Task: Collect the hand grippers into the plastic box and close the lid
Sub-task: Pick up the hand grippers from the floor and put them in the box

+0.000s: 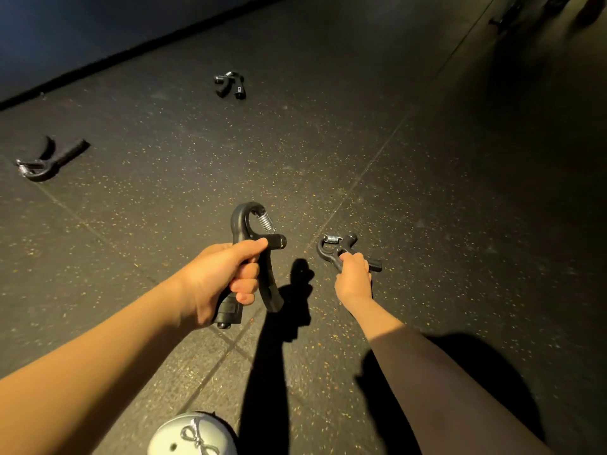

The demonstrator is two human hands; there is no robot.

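Note:
My left hand grips a black hand gripper with a steel spring, held up above the floor. My right hand holds the handle of a second black hand gripper low at the floor, right of centre. Another hand gripper lies on the floor at the far left. A further one lies farther back near the wall. One more dark gripper shows dimly at the top right. No plastic box is in view.
The dark speckled rubber floor has tile seams and runs to a dark wall at the upper left. My white shoe with a bow lace shows at the bottom edge. Shadows of both arms fall on the floor.

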